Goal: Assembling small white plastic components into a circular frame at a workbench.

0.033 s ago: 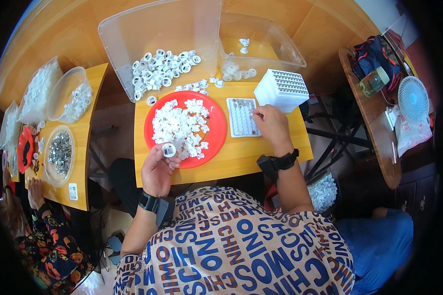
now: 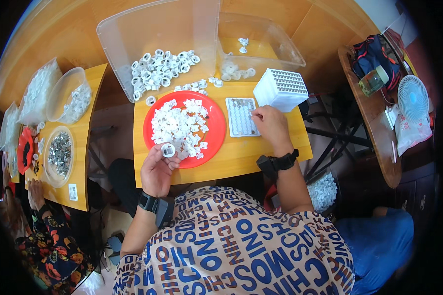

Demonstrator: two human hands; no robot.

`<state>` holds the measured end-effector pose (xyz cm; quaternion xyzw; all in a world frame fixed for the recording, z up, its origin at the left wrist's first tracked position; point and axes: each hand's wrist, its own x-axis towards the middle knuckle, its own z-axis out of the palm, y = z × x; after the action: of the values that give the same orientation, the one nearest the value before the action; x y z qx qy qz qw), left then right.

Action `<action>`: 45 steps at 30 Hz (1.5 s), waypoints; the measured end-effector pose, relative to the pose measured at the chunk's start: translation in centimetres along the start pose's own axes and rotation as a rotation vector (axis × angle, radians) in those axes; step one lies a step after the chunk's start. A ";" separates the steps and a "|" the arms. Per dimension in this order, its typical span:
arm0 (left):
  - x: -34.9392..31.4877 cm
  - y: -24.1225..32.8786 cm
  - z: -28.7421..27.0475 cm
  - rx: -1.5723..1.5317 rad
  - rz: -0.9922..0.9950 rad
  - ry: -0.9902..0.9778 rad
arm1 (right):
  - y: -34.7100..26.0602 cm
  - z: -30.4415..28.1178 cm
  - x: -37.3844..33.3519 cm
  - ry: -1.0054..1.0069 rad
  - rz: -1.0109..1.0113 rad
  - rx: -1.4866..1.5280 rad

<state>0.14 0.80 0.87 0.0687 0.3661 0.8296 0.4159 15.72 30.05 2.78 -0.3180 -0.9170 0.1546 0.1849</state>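
Nothing has visibly shifted: the left hand [image 2: 156,171] grips a white round part [image 2: 168,150] by the red plate [image 2: 216,145]; whether the right hand [image 2: 271,125], at the white tray [image 2: 239,119], pinches anything, I can't tell; work looks no further along.

Your left hand [image 2: 156,172] holds a round white piece [image 2: 168,150] over the near edge of a red plate [image 2: 218,130] heaped with white parts [image 2: 174,123]; your right hand [image 2: 272,128] is at the right edge of a gridded tray [image 2: 241,116], near stacked trays [image 2: 280,92] on the bench [image 2: 294,142]
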 end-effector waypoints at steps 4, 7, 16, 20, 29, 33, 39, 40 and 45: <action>0.1 -0.2 -0.1 0.003 -0.010 -0.024 | -0.6 -0.7 -0.7 -0.161 -0.028 0.144; 0.6 -0.2 0.2 0.022 -0.024 -0.039 | -1.1 0.7 -0.8 -0.227 -0.132 0.185; 0.5 0.0 0.7 0.037 -0.047 -0.029 | -2.0 1.7 -1.5 -0.151 -0.174 0.049; 0.5 0.0 0.7 0.029 -0.052 -0.040 | -2.1 1.8 -1.3 -0.196 -0.153 0.102; 0.3 -0.3 1.8 0.059 -0.026 -0.112 | -10.4 1.1 -2.4 -0.077 -0.277 0.814; 0.1 -0.1 2.5 0.095 -0.027 -0.115 | -13.7 2.1 -3.0 -0.028 -0.508 0.755; -0.3 0.0 2.5 0.157 -0.019 -0.087 | -14.2 2.3 -3.2 -0.010 -0.552 0.597; -0.4 -0.1 2.5 0.166 -0.026 -0.078 | -14.3 2.3 -3.3 -0.012 -0.551 0.597; -0.2 -0.1 2.4 0.213 -0.040 -0.084 | -14.1 2.1 -3.5 -0.065 -0.530 0.610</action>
<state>1.38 1.99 2.53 0.1399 0.4358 0.7739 0.4376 9.97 16.89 5.77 0.0040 -0.8847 0.3764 0.2749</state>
